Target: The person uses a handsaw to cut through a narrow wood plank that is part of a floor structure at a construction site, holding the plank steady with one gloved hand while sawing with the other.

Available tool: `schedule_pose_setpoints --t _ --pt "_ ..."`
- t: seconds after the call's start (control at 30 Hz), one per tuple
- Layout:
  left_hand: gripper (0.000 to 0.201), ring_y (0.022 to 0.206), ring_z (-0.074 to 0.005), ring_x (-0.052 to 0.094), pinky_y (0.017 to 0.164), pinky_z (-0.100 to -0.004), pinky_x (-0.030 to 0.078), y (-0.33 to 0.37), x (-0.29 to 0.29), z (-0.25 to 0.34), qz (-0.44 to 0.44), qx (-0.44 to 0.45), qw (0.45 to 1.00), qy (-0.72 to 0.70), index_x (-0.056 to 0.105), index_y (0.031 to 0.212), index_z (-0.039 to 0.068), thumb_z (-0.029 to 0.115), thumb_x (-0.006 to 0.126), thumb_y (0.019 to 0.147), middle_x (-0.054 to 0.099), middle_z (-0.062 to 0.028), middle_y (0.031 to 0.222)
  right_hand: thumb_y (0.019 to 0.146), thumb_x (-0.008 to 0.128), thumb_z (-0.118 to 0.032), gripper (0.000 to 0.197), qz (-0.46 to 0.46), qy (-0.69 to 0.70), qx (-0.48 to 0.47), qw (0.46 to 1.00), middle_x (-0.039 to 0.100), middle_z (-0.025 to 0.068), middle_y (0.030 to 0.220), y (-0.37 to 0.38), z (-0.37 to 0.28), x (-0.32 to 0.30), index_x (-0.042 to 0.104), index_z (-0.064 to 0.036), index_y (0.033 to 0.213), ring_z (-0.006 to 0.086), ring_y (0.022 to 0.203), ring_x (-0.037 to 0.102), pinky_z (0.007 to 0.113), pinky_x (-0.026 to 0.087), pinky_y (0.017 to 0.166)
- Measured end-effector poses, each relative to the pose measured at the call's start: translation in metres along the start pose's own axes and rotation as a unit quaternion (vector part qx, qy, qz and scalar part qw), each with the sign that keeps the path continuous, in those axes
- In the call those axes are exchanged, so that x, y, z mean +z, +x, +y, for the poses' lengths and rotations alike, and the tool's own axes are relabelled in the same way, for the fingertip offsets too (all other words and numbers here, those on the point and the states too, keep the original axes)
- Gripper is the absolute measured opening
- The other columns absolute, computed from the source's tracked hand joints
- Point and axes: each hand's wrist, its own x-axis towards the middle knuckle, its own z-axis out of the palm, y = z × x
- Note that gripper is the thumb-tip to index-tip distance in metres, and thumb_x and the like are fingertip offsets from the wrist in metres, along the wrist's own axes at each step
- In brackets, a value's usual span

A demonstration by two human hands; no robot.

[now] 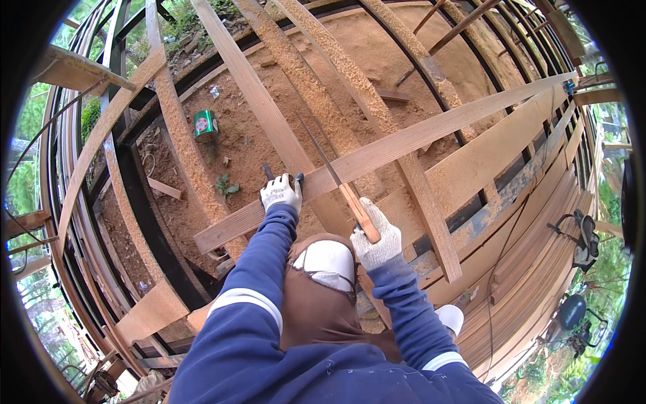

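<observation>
A long wooden plank lies slantwise across the sawdust-covered beams in front of me. My left hand, in a white work glove, is closed over the plank near its left end, with a small dark piece showing beyond the fingers. My right hand, gloved as well, grips the wooden handle of a handsaw. Its thin blade crosses the plank to the right of my left hand and points away from me. Whether the teeth have cut into the wood, I cannot tell.
Under the beams is reddish soil, with a green can at the left. Black metal bars run between the timbers. Stacked boards lie at the right, with a dark strapped item beside them. A white-covered knee is close below the plank.
</observation>
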Motion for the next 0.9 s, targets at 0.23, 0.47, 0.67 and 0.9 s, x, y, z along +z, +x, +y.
schedule_pose_setpoints --t 0.23,0.47,0.67,0.9 --pt "0.033 0.113 -0.0297 0.066 0.106 -0.0481 0.042 -0.002 0.000 -0.013 0.045 0.031 0.998 -0.011 0.071 0.114 0.014 0.042 0.058 0.103 0.073 -0.0083 0.116 0.080 0.070 0.001 0.068 -0.068 -0.169 -0.077 0.980 0.071 0.0265 0.128 -0.099 -0.048 -0.076 0.056 0.0048 0.146 0.0359 0.098 0.078 0.037 0.062 0.083" --pt "0.033 0.110 -0.0289 0.068 0.100 -0.0476 0.046 0.002 -0.004 0.000 -0.022 0.021 0.999 -0.016 0.071 0.117 0.016 0.042 0.054 0.105 0.075 -0.0075 0.112 0.085 0.070 -0.003 0.057 -0.007 0.009 0.031 0.999 0.071 0.0294 0.121 0.016 -0.005 0.005 0.060 0.0036 0.140 0.0387 0.098 0.076 0.039 0.062 0.080" --pt "0.034 0.110 -0.0290 0.068 0.097 -0.0476 0.047 0.002 -0.002 -0.017 -0.011 -0.002 1.000 -0.015 0.072 0.114 0.015 0.042 0.054 0.105 0.075 -0.0083 0.109 0.082 0.072 -0.001 0.064 -0.021 -0.011 0.001 1.000 0.072 0.0281 0.125 -0.039 -0.041 -0.031 0.057 0.0062 0.143 0.0362 0.101 0.077 0.036 0.061 0.086" --pt "0.035 0.109 -0.0295 0.069 0.097 -0.0478 0.047 0.001 -0.010 -0.010 -0.030 0.004 0.999 -0.011 0.072 0.112 0.015 0.043 0.052 0.106 0.075 -0.0081 0.108 0.086 0.069 -0.004 0.058 -0.028 0.000 0.067 0.997 0.075 0.0257 0.111 -0.036 -0.028 -0.017 0.059 0.0060 0.142 0.0292 0.088 0.078 0.035 0.061 0.078"
